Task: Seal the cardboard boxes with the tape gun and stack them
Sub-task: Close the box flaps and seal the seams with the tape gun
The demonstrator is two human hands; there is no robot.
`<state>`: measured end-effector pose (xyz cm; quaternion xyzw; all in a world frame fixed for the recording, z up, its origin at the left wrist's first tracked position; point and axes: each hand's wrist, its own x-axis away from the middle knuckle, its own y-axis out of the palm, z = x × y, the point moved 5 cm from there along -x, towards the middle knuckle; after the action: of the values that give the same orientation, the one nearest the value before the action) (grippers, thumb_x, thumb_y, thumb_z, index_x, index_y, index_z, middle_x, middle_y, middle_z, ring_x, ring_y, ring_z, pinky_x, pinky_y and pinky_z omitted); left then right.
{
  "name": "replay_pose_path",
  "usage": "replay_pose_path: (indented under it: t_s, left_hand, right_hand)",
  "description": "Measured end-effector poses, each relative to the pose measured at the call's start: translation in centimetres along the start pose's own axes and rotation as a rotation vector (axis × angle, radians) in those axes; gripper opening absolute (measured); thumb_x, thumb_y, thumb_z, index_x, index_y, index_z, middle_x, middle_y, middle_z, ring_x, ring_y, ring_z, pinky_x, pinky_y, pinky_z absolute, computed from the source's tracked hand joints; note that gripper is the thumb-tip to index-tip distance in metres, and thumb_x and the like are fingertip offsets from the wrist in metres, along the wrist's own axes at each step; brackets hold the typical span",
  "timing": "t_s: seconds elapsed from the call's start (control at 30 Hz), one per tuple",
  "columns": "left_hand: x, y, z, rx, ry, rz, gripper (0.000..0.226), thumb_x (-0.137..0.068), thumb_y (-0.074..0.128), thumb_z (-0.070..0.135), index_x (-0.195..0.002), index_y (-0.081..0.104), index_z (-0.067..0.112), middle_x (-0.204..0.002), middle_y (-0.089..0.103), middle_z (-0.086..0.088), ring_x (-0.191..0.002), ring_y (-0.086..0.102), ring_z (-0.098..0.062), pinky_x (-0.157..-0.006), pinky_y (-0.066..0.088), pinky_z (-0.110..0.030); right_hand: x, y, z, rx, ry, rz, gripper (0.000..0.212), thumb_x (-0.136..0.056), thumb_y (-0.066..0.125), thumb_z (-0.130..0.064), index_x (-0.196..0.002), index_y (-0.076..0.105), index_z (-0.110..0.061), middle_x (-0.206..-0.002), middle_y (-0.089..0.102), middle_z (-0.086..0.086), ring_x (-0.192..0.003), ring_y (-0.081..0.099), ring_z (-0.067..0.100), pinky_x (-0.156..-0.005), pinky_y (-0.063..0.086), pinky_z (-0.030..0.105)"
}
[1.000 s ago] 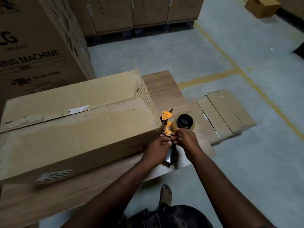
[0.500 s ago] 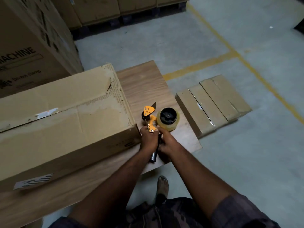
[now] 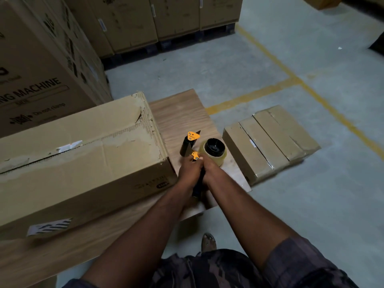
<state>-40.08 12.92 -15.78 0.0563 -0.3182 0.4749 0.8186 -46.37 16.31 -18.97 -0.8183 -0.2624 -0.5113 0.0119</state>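
A long cardboard box (image 3: 79, 161) lies on the wooden table (image 3: 182, 115), its top flaps closed with a torn seam along the middle. Just right of the box's near end, both hands hold an orange and black tape gun (image 3: 193, 142) carrying a roll of clear tape (image 3: 215, 149). My left hand (image 3: 188, 170) grips the gun near its orange front part. My right hand (image 3: 212, 171) grips the black handle beside it. The gun stands over the table's right end, apart from the box.
A flat bundle of wrapped cardboard packs (image 3: 270, 140) lies on the floor right of the table. Large washing-machine cartons (image 3: 41, 59) stand at the left and more cartons (image 3: 166, 17) on pallets at the back. Yellow floor lines (image 3: 291, 80) cross the concrete. My foot (image 3: 208, 241) is below the table edge.
The view has shifted while both hands stay on the tape gun at the table's right end. The gun has tilted slightly; the box has not moved.
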Motion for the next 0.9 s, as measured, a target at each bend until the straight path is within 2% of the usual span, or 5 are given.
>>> replay_pose_path:
  t_s: [0.2,0.33,0.43,0.6,0.9]
  left_hand:
    - [3.5,-1.0,6.3,0.431,0.111,-0.029,0.023,-0.101,0.049,0.004,-0.086,0.065,0.013,-0.073,0.061,-0.005,-0.065,0.057,-0.011,-0.065,0.046,-0.022]
    - [6.7,-4.5,11.3,0.701,0.142,-0.108,0.017,-0.104,0.048,0.011,-0.097,0.064,0.009,-0.077,0.070,-0.002,-0.077,0.067,-0.010,-0.076,0.054,-0.021]
    - [8.1,-9.6,13.9,0.804,0.115,-0.159,0.028,-0.104,0.051,0.029,-0.114,0.063,0.006,-0.099,0.070,-0.009,-0.096,0.067,-0.018,-0.084,0.055,-0.026]
    - [8.9,-19.5,16.4,0.907,0.133,-0.234,0.044,-0.100,0.052,0.048,-0.113,0.062,0.007,-0.094,0.069,-0.009,-0.092,0.066,-0.020,-0.082,0.055,-0.030]
    - [9.6,-34.6,13.4,1.056,0.241,-0.214,0.024,-0.099,0.057,0.025,-0.112,0.065,0.006,-0.099,0.068,-0.007,-0.076,0.065,-0.012,-0.072,0.058,-0.021]
  right_hand:
    - [4.3,2.8,-4.3,-0.107,-0.126,-0.075,0.047,-0.102,0.049,-0.048,-0.067,0.052,-0.018,-0.051,0.048,0.000,-0.053,0.047,0.008,-0.052,0.032,0.022]
    - [9.1,4.8,-8.1,0.129,-0.439,0.021,0.041,-0.078,0.075,-0.053,-0.070,0.073,-0.013,-0.065,0.073,0.003,-0.058,0.070,0.015,-0.061,0.055,0.034]
    - [13.2,7.8,-9.6,0.245,-0.668,0.018,0.050,-0.077,0.072,-0.066,-0.079,0.077,-0.016,-0.072,0.076,-0.001,-0.071,0.074,0.017,-0.075,0.060,0.041]
    - [18.5,13.4,-9.1,0.405,-0.984,0.053,0.062,-0.075,0.066,-0.079,-0.072,0.074,-0.017,-0.066,0.073,-0.001,-0.064,0.071,0.017,-0.074,0.061,0.049]
    - [21.4,24.3,-4.2,0.670,-1.216,-0.153,0.035,-0.082,0.075,-0.062,-0.077,0.068,-0.028,-0.072,0.072,-0.010,-0.066,0.068,0.006,-0.061,0.052,0.032]
